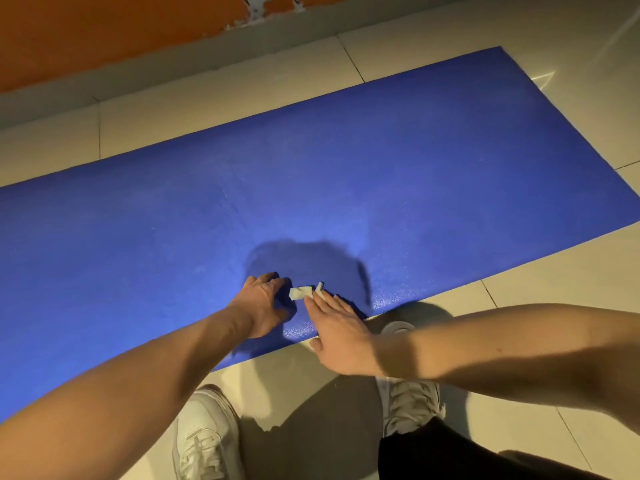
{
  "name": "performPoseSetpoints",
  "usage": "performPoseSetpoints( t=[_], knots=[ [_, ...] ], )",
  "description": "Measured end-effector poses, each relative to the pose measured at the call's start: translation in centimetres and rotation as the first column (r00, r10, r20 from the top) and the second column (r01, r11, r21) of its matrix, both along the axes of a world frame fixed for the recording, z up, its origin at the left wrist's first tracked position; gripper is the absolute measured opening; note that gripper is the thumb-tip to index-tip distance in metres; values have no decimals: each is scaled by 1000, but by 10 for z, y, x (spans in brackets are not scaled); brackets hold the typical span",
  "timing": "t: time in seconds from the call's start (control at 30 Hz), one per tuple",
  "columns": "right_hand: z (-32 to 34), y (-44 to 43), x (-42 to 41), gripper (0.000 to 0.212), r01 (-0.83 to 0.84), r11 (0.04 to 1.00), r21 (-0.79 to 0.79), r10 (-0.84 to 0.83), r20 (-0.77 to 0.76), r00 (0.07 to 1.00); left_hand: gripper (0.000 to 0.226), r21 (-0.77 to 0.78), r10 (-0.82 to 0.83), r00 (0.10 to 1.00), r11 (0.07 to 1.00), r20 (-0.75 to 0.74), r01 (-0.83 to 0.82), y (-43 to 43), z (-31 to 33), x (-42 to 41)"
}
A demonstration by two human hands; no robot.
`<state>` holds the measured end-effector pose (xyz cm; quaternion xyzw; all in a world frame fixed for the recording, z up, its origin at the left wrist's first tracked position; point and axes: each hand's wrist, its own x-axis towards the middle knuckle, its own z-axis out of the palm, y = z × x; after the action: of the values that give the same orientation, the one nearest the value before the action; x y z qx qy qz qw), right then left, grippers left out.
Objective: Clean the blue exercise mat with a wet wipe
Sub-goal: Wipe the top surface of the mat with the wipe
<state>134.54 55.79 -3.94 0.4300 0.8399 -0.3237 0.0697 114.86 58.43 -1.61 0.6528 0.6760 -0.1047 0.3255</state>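
1. Blue exercise mat (346, 174) lies unrolled flat on the tiled floor (554, 29), with its near long edge by the person's shoes (204, 434).
2. The wet wipe (302, 292) sits crumpled on the mat near that edge. The left hand (265, 303) curls its fingers and seems to pinch one end, while the right hand (337, 329) lays straight, close-set fingers on the other.
3. No damp streaks show, so I judge the wiping barely started, with nearly the whole surface left.

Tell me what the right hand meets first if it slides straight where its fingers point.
The wet wipe, on the blue mat at the right hand's fingertips; beyond it, the left hand, which seems to pinch it.
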Motion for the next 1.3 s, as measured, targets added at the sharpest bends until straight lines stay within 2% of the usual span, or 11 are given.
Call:
performPoseSetpoints(
  t=[0.13,0.23,0.4,0.5,0.67,0.77,0.83,0.9,1.1,1.2,1.3],
  knots=[
    [22,28,-2,63,218,955,-203,-265,-247,932,50,-169,266,852,963,452,-212,3,20,5],
    [34,48,-1,45,327,910,-255,-395,-289,872,34,-123,335,806,941,489,-316,6,34,15],
    [65,69,4,21,290,815,-501,-496,-347,796,10,-54,479,663,831,576,-554,15,59,28],
    [83,80,8,12,359,753,-551,-587,-317,745,11,-21,507,663,803,551,-596,21,82,36],
    [105,96,7,17,554,707,-440,-666,-150,731,7,92,485,729,800,484,-593,20,120,44],
    [130,94,4,7,494,518,-699,-774,-136,619,10,150,450,760,807,469,-571,21,137,43],
    [145,95,4,17,365,357,-860,-833,-117,540,7,170,437,771,810,463,-562,22,140,44],
    [150,96,6,19,280,297,-913,-845,-116,522,7,176,426,769,811,475,-558,23,136,48],
    [129,100,14,27,411,348,-843,-861,-113,496,11,149,353,777,859,521,-490,12,122,56],
    [138,102,25,11,515,480,-710,-809,-131,573,17,128,328,805,888,494,-441,9,114,53],
    [157,111,39,11,559,592,-581,-755,-157,637,29,122,212,918,956,334,-265,16,104,46]
  ],
)
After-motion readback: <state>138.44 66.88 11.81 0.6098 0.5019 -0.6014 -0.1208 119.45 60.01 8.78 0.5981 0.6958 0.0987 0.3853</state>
